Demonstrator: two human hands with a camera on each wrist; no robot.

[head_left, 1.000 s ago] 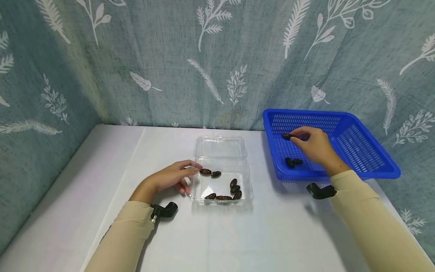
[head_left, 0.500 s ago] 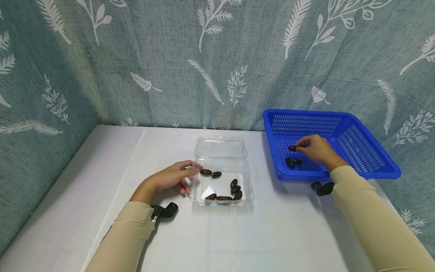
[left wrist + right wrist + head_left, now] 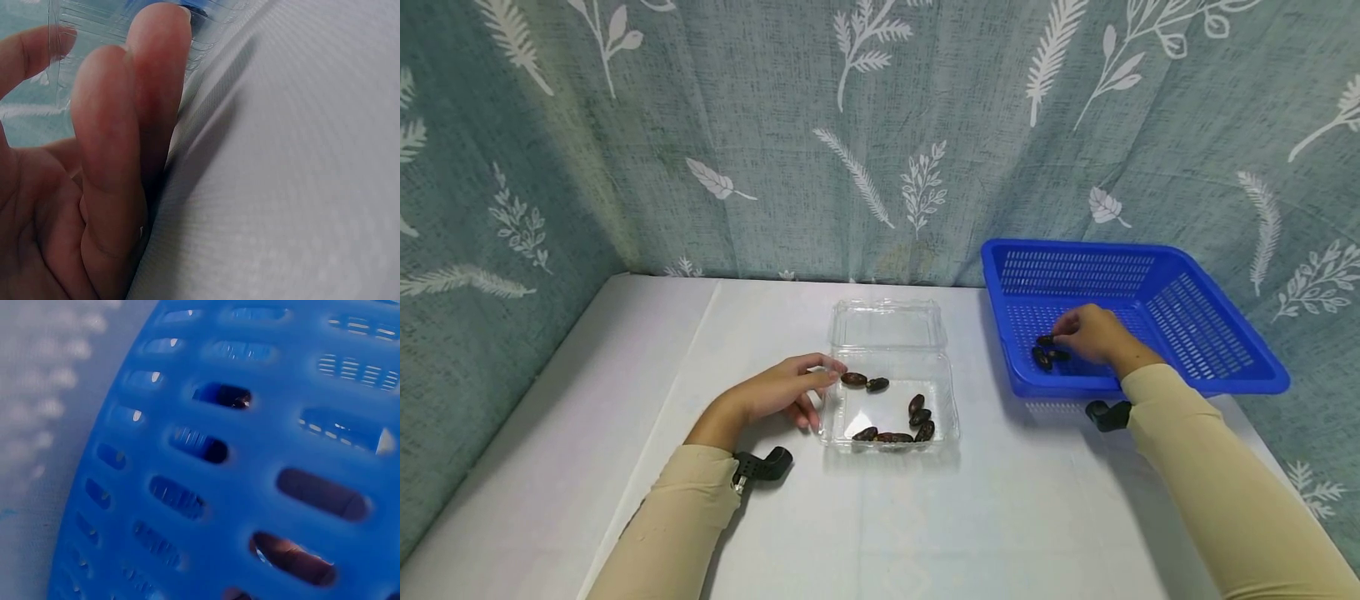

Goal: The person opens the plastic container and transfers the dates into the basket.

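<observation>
Inside the blue basket (image 3: pixel 1195 333), my right hand (image 3: pixel 1093 335) pinches a dark brown date (image 3: pixel 1045 340) by its end, low over the basket floor. Two more dates lie just in front of it, one of them a longer date (image 3: pixel 1041 359). The right wrist view is mostly the basket wall (image 3: pixel 250 475), with parts of the hand showing through its slots. My left hand (image 3: pixel 782 387), fingers relaxed, rests at the left side of a clear plastic clamshell box (image 3: pixel 891 412) with its lid open. Several dates sit in the box, among them a reddish-brown date (image 3: pixel 853 379) close to my fingertips.
A white cloth covers the table (image 3: pixel 880 525). Behind it hangs a grey-green leaf-patterned curtain (image 3: pixel 760 117). The box's clear lid (image 3: pixel 887 323) leans back towards the curtain, left of the basket.
My right hand has come down and slightly right in the basket, bringing the date close to the two lying there. My left hand and the box have stayed put.
</observation>
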